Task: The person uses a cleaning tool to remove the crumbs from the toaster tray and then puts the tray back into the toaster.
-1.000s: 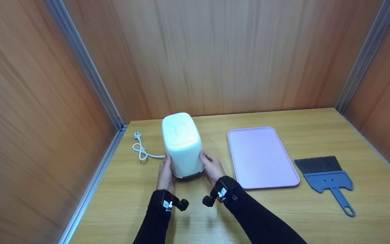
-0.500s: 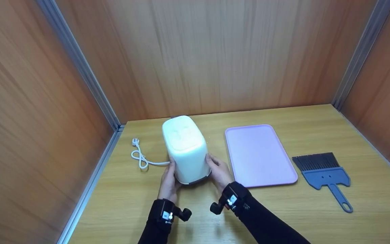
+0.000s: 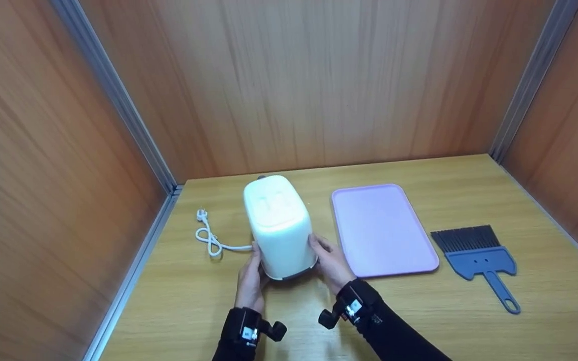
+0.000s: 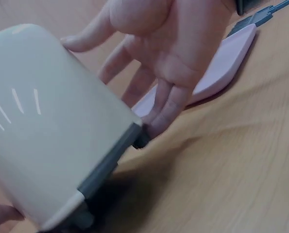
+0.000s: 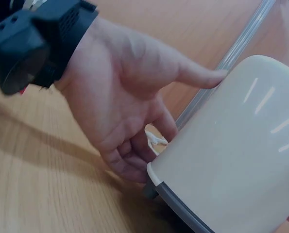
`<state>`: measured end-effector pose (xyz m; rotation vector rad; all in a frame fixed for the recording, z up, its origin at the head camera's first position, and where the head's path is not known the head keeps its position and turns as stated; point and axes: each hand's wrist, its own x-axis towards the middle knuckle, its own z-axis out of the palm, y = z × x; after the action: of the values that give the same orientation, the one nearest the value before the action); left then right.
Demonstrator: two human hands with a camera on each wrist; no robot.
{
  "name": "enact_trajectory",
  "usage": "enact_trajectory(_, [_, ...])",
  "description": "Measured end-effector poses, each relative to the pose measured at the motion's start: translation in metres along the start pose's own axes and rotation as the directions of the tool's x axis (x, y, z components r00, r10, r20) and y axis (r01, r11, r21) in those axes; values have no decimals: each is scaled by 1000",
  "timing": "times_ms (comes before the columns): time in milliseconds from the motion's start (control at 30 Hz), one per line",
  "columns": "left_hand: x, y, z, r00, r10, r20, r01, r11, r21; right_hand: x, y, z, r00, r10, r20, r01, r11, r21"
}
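A white toaster with rounded corners and a dark grey base strip stands left of the table's middle. My left hand holds its left side, thumb along the wall. On the opposite side my right hand grips it, thumb against the wall and fingers low at the bottom edge. In the left wrist view, the right hand's fingertips reach the base beside a dark foot. From the toaster's left side runs a white looped power cord that ends in a plug. Most left-hand fingers are hidden behind the toaster.
A pink tray lies flat to the right of the toaster, close to the right hand. Farther right is a blue brush with black bristles. Wood-grain panels rise at the back and both sides of the table.
Both hands have drawn the toaster toward the person and slightly right, nearer the tray. The cord and plug have followed toward the person. The view has shifted slightly; both grips look unchanged.
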<state>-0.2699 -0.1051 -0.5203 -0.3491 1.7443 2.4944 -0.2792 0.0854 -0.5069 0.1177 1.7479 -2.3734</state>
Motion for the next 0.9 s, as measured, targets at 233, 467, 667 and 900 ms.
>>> enact_trajectory(233, [0, -17, -1, 999, 50, 7, -48, 982, -183, -2, 2, 4, 999, -43, -32, 43, 999, -11])
enact_trajectory(467, [3, -35, -6, 997, 78, -12, -78, 953, -294, -2, 7, 6, 997, -65, -37, 65, 998, -6])
enact_trajectory(667, [6, -47, -9, 986, 165, -5, -161, 956, -247, -5, 5, 8, 995, -76, -68, 73, 996, -46])
enact_trajectory(900, [7, -52, -5, 982, 179, -57, -186, 966, -178, -11, 7, 6, 992, -98, -82, 91, 992, -88])
